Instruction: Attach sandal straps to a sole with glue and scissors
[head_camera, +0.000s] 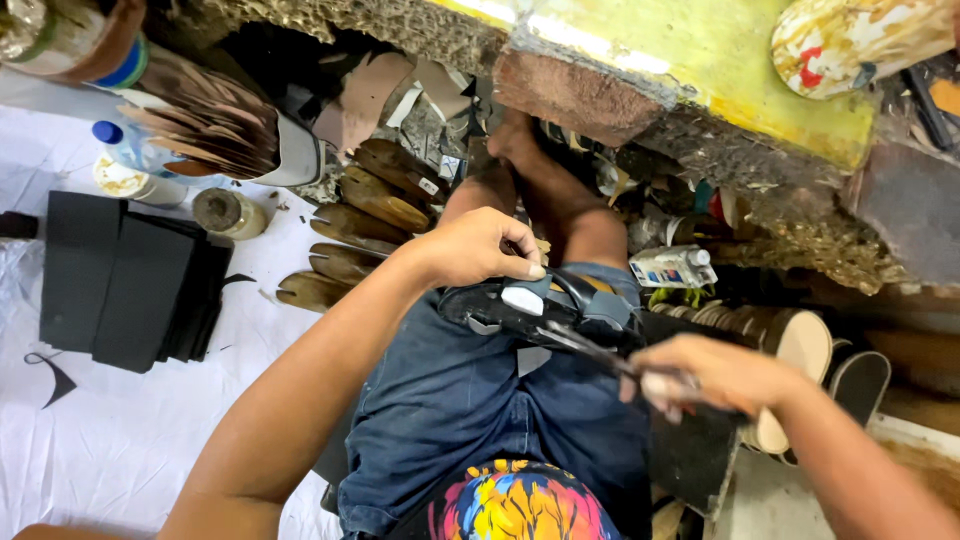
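A crumpled white plastic sheet (120, 440) covers the floor to my left. On it lies a stack of flat black rectangular sheets (125, 285), with a small round tin (225, 212) and a clear plastic bottle with a blue cap (125, 148) beyond. Ahead of me stands a worn, glue-crusted desk with a yellow-painted top (700, 70). Brown wooden sole shapes (370, 205) lie fanned beneath its edge. The light is bright and even.

I get bright, even daylight, glaring at twelve o'clock; shadow pools beneath that. Wide-lens bending warps the edges, and my right hand (715, 375) at four o'clock smears with motion blur.
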